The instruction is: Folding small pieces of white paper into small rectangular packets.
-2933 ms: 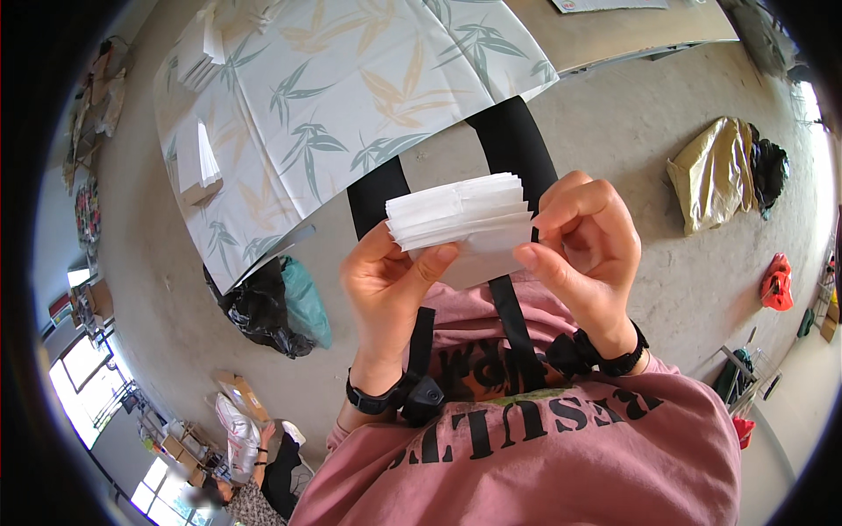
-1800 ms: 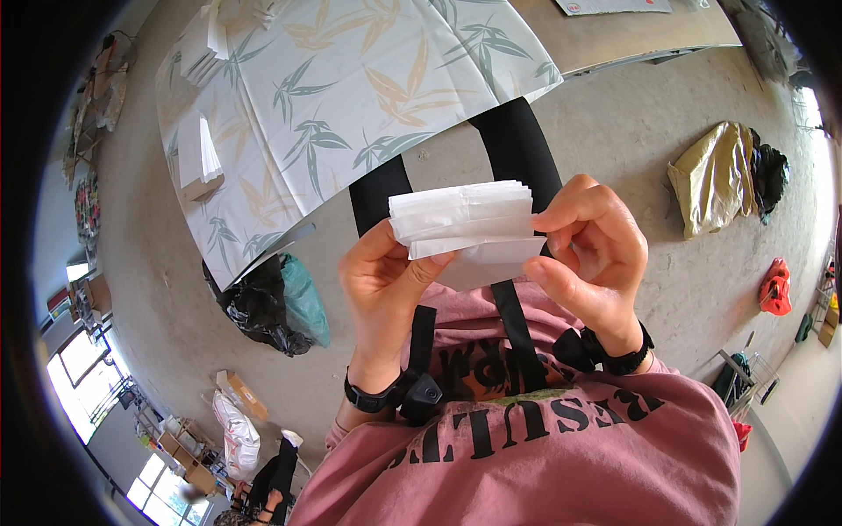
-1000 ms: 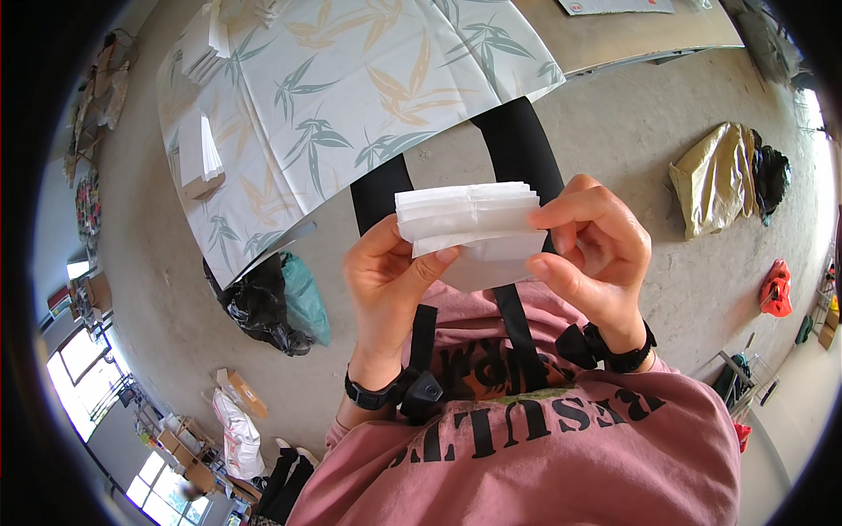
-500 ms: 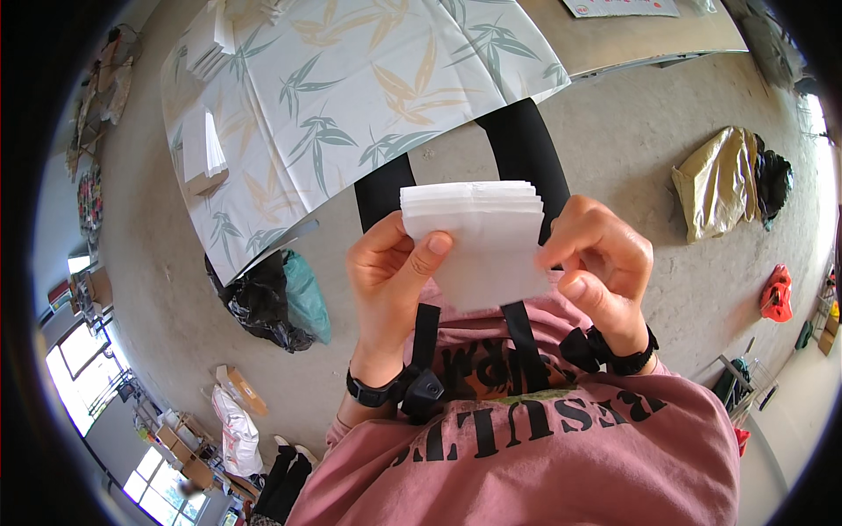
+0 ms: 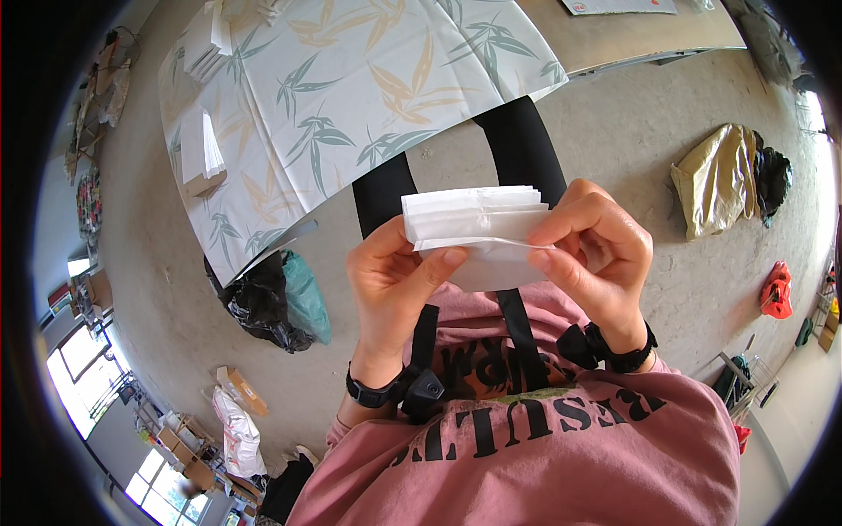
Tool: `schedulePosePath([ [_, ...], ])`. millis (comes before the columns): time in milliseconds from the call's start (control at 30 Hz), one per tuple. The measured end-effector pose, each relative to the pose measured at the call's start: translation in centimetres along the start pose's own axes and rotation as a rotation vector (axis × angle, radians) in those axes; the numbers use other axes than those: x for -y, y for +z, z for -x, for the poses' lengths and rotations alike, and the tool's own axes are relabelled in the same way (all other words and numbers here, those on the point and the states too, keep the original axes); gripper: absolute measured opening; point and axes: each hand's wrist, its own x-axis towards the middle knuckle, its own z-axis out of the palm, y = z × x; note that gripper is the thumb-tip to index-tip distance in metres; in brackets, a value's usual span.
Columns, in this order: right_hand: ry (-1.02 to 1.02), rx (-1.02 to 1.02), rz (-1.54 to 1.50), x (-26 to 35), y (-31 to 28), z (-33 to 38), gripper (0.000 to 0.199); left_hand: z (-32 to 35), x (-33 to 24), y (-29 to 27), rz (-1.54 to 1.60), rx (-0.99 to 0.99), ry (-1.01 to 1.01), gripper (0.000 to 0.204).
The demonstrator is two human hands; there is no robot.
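Front sheet (image 5: 495,267): top edge tipped toward us, away from the paper stack (image 5: 469,209), where moments earlier it lay flat.
Left hand (image 5: 390,272): grips the stack's left end.
Right hand (image 5: 596,254): pinches the sheet's right edge.
Stack: before our pink shirt (image 5: 526,443), near the table (image 5: 360,96).

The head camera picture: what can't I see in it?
In the head view:
Most fingertips of the left hand: hidden behind the white paper stack.
Layer count: thin edges overlap.
Flat sheet on the brown table: cut by top edge.
Inside the black bag: plastic hides it.
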Motion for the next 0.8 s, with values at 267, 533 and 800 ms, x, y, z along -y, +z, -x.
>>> schedulePosePath([
  [267, -0.103, 0.093, -0.015, 0.3, -0.5, 0.0, 0.014, -0.2, 0.2, -0.6, 0.339, -0.001, -0.101, 0.053],
  [533, 0.003, 0.008, -0.148, 0.2, -0.3, 0.3, 0.027, -0.2, -0.1, 0.2, 0.093, -0.046, -0.002, 0.025],
  [800, -0.024, 0.008, -0.027, 0.0, -0.1, 0.1, 0.024, -0.1, -0.2, 0.3, 0.085, -0.035, -0.024, 0.026],
])
